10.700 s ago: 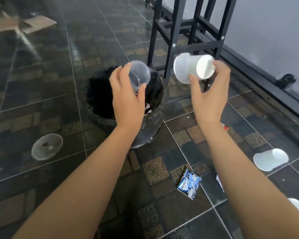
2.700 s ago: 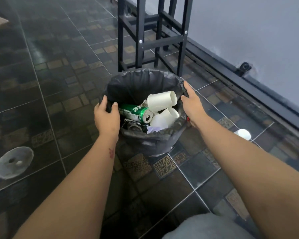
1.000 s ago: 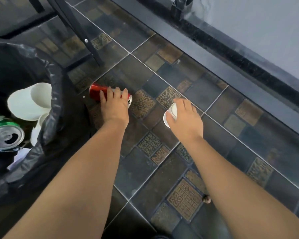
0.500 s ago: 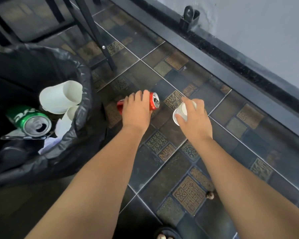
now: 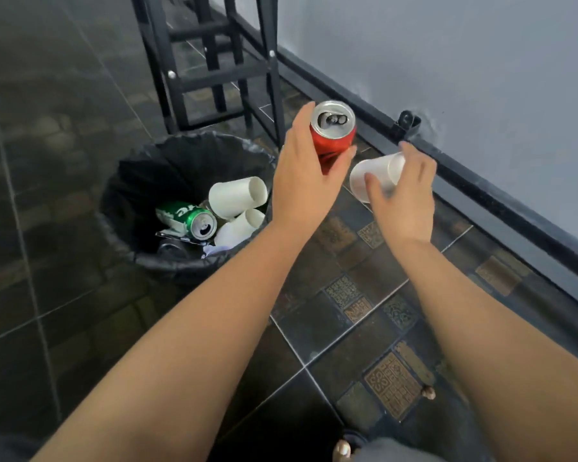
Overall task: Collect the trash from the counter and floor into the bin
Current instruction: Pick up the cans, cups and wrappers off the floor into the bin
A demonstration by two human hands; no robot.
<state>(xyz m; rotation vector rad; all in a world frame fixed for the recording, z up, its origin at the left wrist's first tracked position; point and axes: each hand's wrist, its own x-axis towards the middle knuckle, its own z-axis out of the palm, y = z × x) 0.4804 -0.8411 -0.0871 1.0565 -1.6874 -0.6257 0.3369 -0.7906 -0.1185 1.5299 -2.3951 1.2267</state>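
A round bin [image 5: 124, 241] lined with a black bag stands on the dark tiled floor. Inside lie a green can [image 5: 189, 218], two white cups [image 5: 236, 196] and other scraps. My left hand [image 5: 302, 186] grips a dented red can [image 5: 332, 133], held upright in the air just right of the bin's rim. My right hand [image 5: 401, 195] holds a white cup [image 5: 377, 176] on its side, right of the red can and above the floor.
A black metal stool frame [image 5: 214, 71] stands right behind the bin. A grey wall with a dark baseboard [image 5: 501, 201] runs along the right, with a small black fitting [image 5: 406, 123] on it. My foot [image 5: 342, 448] shows at the bottom edge.
Both hands have lifted off the floor with the red can and the white cup and moved up toward the bin. The view has swung back to show the whole bin.
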